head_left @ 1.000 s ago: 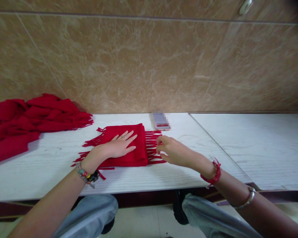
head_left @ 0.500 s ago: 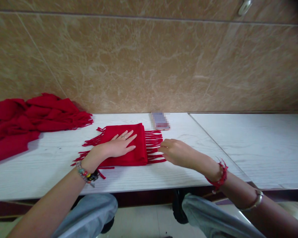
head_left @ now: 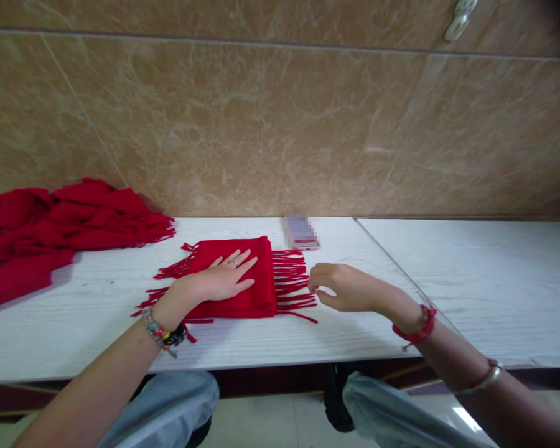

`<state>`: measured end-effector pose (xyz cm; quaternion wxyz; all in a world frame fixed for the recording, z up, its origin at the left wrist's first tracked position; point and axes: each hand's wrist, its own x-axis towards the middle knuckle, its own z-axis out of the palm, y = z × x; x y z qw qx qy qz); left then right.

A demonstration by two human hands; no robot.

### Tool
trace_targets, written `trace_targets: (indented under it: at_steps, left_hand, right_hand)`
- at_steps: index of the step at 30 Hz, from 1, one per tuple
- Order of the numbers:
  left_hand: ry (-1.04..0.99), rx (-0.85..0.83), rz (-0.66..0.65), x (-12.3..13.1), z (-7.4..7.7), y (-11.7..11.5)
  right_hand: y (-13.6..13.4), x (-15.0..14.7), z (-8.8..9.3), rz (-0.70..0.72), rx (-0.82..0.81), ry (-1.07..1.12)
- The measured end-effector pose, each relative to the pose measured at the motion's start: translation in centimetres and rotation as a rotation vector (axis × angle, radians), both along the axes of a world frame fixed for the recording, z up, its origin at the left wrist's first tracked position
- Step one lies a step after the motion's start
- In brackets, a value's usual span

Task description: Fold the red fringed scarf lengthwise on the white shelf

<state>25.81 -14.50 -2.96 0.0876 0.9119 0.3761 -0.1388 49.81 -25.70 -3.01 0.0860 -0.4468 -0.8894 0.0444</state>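
Note:
A folded red scarf (head_left: pixel 259 283) lies flat on the white bench, fringe spreading out at both ends. My left hand (head_left: pixel 228 280) rests palm down on top of it, fingers spread. Just off the right-hand fringe (head_left: pixel 289 274) is my right hand (head_left: pixel 340 286), its fingers curled and the thumb close to the fingertips. The strand ends come right up to those fingertips; whether one is pinched there is too small to make out.
Another red scarf (head_left: pixel 88 214) lies crumpled at the left against the tiled wall (head_left: pixel 261 137). A phone (head_left: pixel 301 231) sits behind the folded scarf by the wall. The white bench (head_left: pixel 471 280) has a seam on the right; its front edge is above my knees.
My right hand has drawn a little to the right, away from the fringe. The lower strands now stretch farther out. My left hand stays on the scarf.

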Motion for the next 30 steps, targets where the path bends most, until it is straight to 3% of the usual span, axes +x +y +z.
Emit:
trace_targets:
  at_steps: [3,6,10,15,19,22,25,30]
  left_hand:
    - [0.006,-0.001,-0.005,0.1,0.2,-0.2]
    - [0.009,-0.001,-0.006,-0.1,0.3,-0.3]
    - [0.016,0.0,-0.016,-0.4,0.3,-0.3]
    - [0.017,-0.004,-0.019,-0.4,0.2,-0.2]
    - [0.012,0.006,-0.012,-0.3,0.1,-0.2]
    - [0.002,0.013,-0.015,-0.4,0.0,-0.2]
    - [-0.002,0.017,-0.02,-0.6,-0.1,-0.1]
    - [0.014,0.008,-0.021,-0.4,0.1,-0.2]
  right_hand:
    - [1.7,-2.1,-0.7,0.015,0.06,0.107]
    - [2.8,-3.3,-1.8,0.019,0.016,0.067]
    - [2.3,-1.2,-1.8,-0.015,-0.079,-0.042]
    - [1.1,1.2,-0.1,-0.093,-0.087,-0.082]
    - [1.5,-2.1,-0.5,0.046,0.028,0.059]
    - [1.9,-4.0,-1.6,0.078,0.028,0.01]
    - [1.8,-2.8,-1.9,-0.005,-0.014,-0.086]
    - [1.0,1.4,-0.5,-0.166,-0.108,-0.228]
